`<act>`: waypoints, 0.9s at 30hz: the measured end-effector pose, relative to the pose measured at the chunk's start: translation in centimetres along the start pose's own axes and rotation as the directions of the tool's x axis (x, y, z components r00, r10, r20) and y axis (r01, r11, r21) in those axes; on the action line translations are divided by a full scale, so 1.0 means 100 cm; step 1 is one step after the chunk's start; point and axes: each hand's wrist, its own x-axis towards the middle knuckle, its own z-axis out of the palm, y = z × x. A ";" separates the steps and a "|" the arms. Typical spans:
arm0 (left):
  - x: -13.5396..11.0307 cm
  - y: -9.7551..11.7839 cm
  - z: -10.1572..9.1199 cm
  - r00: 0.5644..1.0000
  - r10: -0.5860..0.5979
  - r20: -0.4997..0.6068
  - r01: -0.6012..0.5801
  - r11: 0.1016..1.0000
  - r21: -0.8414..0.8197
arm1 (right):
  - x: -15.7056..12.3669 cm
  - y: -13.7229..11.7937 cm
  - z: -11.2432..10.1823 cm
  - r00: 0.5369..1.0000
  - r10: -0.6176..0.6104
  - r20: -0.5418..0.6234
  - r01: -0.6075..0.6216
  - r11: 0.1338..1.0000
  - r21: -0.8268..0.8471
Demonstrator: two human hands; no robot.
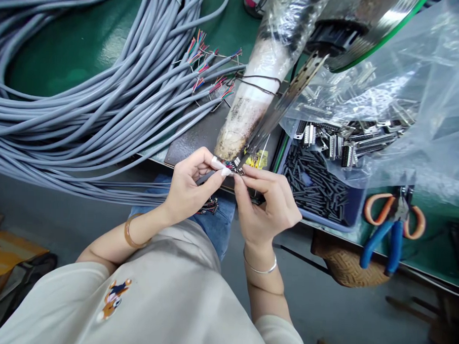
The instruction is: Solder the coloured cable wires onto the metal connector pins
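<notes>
In the head view my left hand [189,185] is closed, thumb and forefinger pinching the end of a grey cable with fine coloured wires; white wrapping covers these fingertips. My right hand [268,201] pinches the edge of a small metal multi-pin connector [236,164], right against the left fingertips. Both hands meet at the table's front edge, just below the stained lower end of a plastic-wrapped tube [242,111]. A slotted metal bar [278,105] slants down to the same spot. The fingers partly hide the wires and pins.
Many grey cables [102,116] sweep across the left, their stripped ends on a dark plate [189,140]. At right, a blue bin [355,210] holds black sleeves [316,186], with bagged connectors [352,139] over it. Blue-handled pliers [382,244] and orange-handled scissors [417,223] lie beside it.
</notes>
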 end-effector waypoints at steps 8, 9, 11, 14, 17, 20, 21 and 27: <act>-0.011 -0.012 -0.011 0.956 0.274 0.101 -0.291 0.872 0.394 | -0.006 -0.001 -0.003 1.000 -0.014 0.001 0.014 0.999 -0.043; -0.012 -0.013 -0.012 0.929 0.351 0.116 -0.365 0.823 0.435 | -0.007 -0.002 -0.003 1.000 -0.012 0.005 0.012 0.999 -0.043; -0.014 -0.014 -0.012 0.890 0.443 0.108 -0.436 0.755 0.490 | -0.007 -0.003 -0.004 1.000 0.004 0.008 -0.004 1.000 -0.031; -0.014 -0.010 -0.009 0.922 0.385 0.046 -0.355 0.790 0.500 | -0.010 -0.004 -0.006 0.998 0.053 0.027 -0.053 0.998 0.017; -0.014 -0.002 -0.007 0.979 0.204 0.008 -0.188 0.888 0.421 | -0.014 -0.003 -0.012 0.991 0.129 0.038 -0.132 0.987 0.088; -0.013 0.005 -0.007 0.996 0.093 0.004 -0.089 0.938 0.334 | -0.017 -0.002 -0.018 0.987 0.094 -0.129 -0.083 0.993 0.086; -0.013 0.006 -0.007 0.997 0.079 0.003 -0.076 0.946 0.316 | -0.017 -0.003 -0.020 0.973 0.061 -0.223 -0.046 0.996 0.076; -0.016 0.002 -0.007 0.996 0.092 0.006 -0.089 0.944 0.317 | -0.009 -0.013 -0.025 0.976 0.124 -0.178 -0.105 0.988 0.111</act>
